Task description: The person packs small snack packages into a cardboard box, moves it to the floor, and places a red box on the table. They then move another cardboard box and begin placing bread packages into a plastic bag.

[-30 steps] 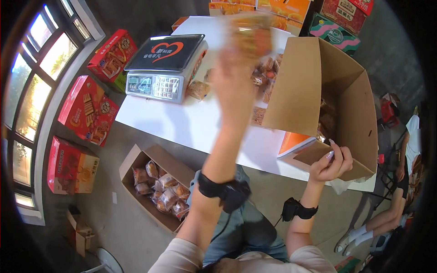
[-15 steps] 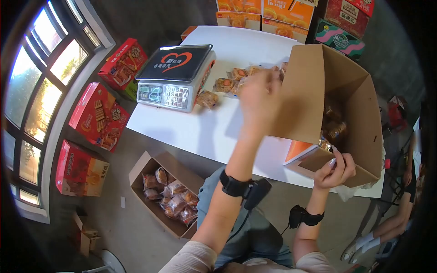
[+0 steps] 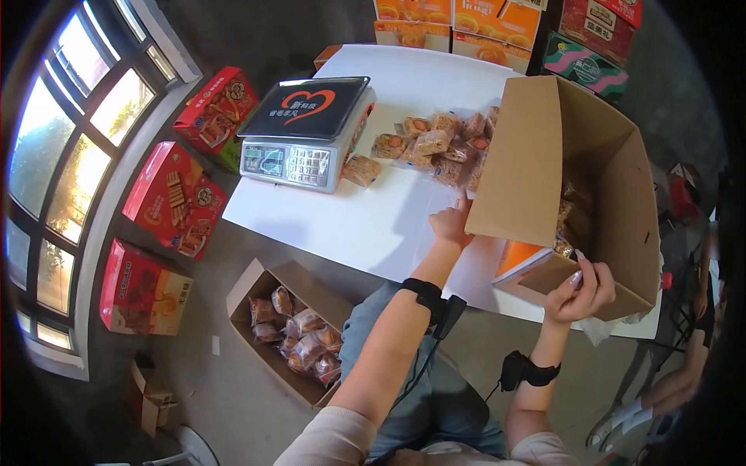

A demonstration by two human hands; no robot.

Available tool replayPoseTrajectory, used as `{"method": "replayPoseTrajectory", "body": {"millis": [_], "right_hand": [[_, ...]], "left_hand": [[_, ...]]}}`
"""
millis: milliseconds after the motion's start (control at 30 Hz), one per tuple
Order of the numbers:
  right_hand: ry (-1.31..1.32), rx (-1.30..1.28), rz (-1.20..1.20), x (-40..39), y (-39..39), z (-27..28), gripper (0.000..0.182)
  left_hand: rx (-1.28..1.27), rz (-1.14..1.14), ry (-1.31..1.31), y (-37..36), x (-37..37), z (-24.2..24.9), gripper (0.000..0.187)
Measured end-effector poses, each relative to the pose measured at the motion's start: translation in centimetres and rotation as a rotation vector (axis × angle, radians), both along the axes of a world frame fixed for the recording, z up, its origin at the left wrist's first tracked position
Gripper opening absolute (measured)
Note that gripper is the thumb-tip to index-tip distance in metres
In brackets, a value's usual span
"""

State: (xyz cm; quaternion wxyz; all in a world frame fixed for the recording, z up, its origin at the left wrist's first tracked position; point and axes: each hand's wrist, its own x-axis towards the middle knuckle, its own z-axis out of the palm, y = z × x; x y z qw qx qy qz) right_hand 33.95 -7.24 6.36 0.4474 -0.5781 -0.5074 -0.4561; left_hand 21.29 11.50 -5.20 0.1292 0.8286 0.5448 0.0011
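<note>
My left hand [image 3: 452, 224] is low over the white table, beside the corner of the flap of a large cardboard box [image 3: 519, 159]. Its index finger stretches toward a pile of wrapped snack pieces [image 3: 447, 147]; nothing shows in its grasp. My right hand [image 3: 581, 291] has its fingers curled at the near rim of that box, seemingly gripping the edge. Inside the box lie more wrapped pieces [image 3: 571, 217], partly hidden by the flap. One wrapped piece [image 3: 361, 171] sits apart, against a digital scale [image 3: 291, 161] whose black platform is bare.
A second cardboard box [image 3: 256, 326] with several wrapped pastries stands on the floor at left. Red gift boxes [image 3: 175, 202] line the window wall. Orange cartons [image 3: 493, 23] stand behind the table [image 3: 326, 217]. A person's legs [image 3: 660, 392] show at far right.
My left hand has come down from over the snack pile toward me, uncovering the pile. My right hand stays at the box rim. The whole view has shifted slightly.
</note>
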Motion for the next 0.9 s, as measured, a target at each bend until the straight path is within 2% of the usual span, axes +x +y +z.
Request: {"method": "replayPoseTrajectory", "body": {"millis": [133,200,233,300,367,433,500,567,667,700,800,867,900], "right_hand": [[-0.001,-0.01,-0.011,-0.1,-0.1,0.0,0.029],[-0.001,-0.003,-0.01,-0.1,0.0,0.0,0.029],[0.0,0.003,-0.012,-0.1,0.0,0.0,0.029],[-0.001,0.004,0.0,0.0,0.0,0.0,0.029],[0.002,0.005,0.011,0.0,0.0,0.0,0.029],[-0.013,-0.005,-0.004,0.0,-0.1,0.1,0.029],[0.006,0.005,0.007,-0.2,0.0,0.0,0.029],[0.024,0.014,0.021,-0.3,0.1,-0.1,0.029],[0.039,0.013,0.036,-0.3,0.0,-0.1,0.029],[0.031,-0.004,0.039,-0.3,-0.1,-0.1,0.028],[0.006,-0.034,0.016,-0.2,-0.3,-0.1,0.027],[-0.013,-0.038,-0.015,0.0,-0.2,-0.1,0.027],[-0.011,-0.028,-0.02,0.0,-0.2,-0.2,0.028]], "left_hand": [[-0.062,-0.095,-0.213,0.6,-1.7,0.5,0.08],[-0.118,0.042,-0.42,0.8,-2.6,1.4,0.073],[-0.117,0.042,-0.421,1.3,-2.9,1.2,0.073],[-0.002,0.362,-0.725,2.8,-3.5,1.4,0.066],[0.058,0.615,-0.896,2.8,-4.6,5.4,0.066],[-0.122,0.665,-1.277,3.1,-6.3,9.5,0.062],[0.258,0.546,-1.408,3.5,-6.5,11.8,0.06],[0.501,0.361,-1.418,1.2,-5.6,16.7,0.06],[0.39,0.148,-1.201,-4.9,-2.9,22.4,0.064],[0.383,0.086,-1.098,-6.3,-1.7,22.8,0.066],[0.435,-0.151,-1.094,-8.5,2.0,21.9,0.07],[0.374,-0.225,-0.921,-9.4,3.2,21.7,0.063],[0.375,-0.226,-0.927,-9.4,4.0,21.1,0.063]]}}
